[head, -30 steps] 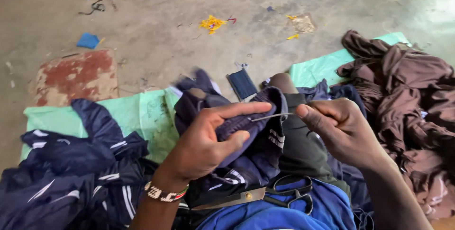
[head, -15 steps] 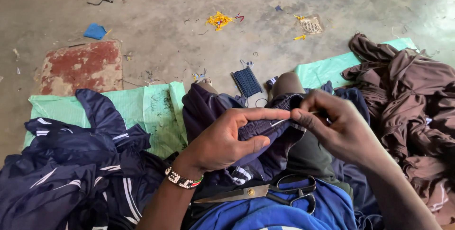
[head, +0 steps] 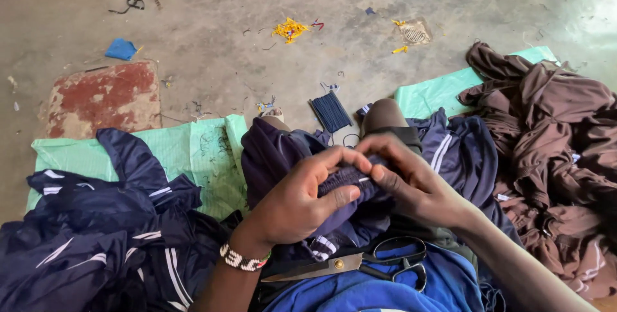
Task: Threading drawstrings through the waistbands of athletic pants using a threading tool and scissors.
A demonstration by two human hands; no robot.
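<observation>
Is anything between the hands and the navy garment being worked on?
No. The left hand and right hand both pinch the bunched navy garment directly. The scissors lie apart, on the lap below.

Matt navy cloth garment (head: 347, 180), shiny metal scissors (head: 321, 267)

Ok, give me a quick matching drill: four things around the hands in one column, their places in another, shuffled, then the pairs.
Things:
1. scissors
2. brown cloth heap
3. navy elastic bundle
4. navy gathered fabric

Places:
A. on the bare floor beyond the knees
B. pinched between both hands
C. on the lap, below the hands
D. piled at the right

Pairs: 1-C, 2-D, 3-A, 4-B
</observation>
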